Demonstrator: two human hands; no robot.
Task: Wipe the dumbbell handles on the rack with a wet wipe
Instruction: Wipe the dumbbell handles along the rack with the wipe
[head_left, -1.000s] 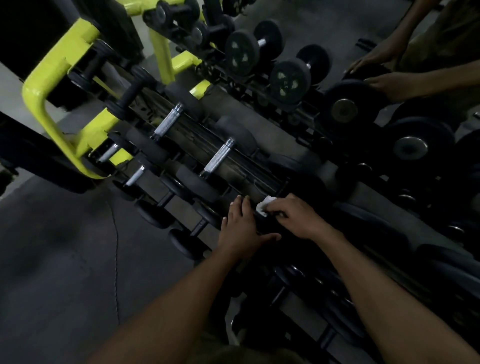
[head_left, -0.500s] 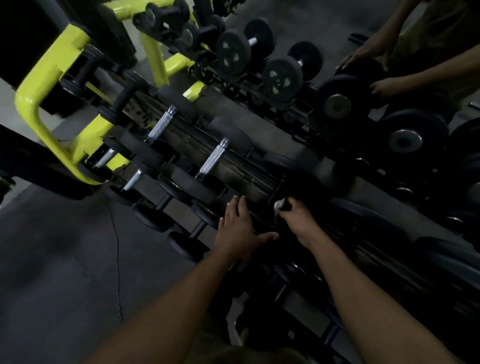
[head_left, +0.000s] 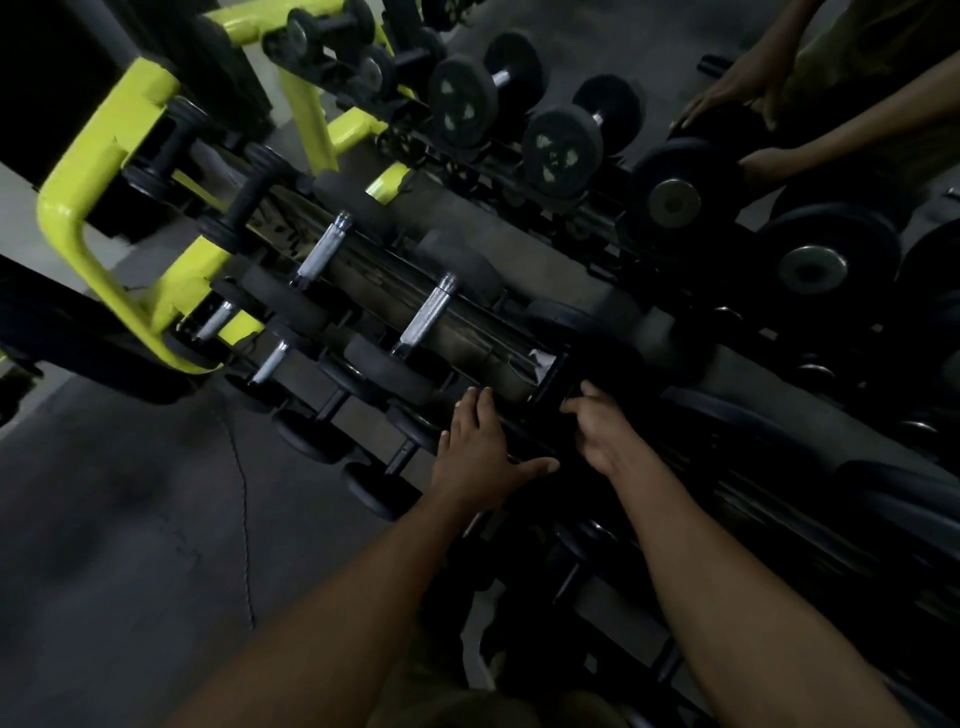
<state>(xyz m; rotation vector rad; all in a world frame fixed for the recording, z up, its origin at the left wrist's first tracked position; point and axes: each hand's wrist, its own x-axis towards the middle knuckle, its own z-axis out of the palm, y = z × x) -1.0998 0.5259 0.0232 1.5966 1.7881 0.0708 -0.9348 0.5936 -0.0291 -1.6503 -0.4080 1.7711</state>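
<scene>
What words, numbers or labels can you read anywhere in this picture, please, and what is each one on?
None can be read.
Pale worn marks on the round dumbbell end caps: too blurred to make out as digits or a logo.
Metal discs on the larger dumbbell ends: no legible marking.
Yellow rack frame: plain paint, no lettering visible.
White scrap on the dark rail above the hands: no print visible.

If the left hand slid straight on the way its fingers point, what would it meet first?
Probably the dark rail of the rack, right beyond the fingertips of the left hand. Farther along that line stands a chrome dumbbell handle. Depth is unclear in this dim view.
</scene>
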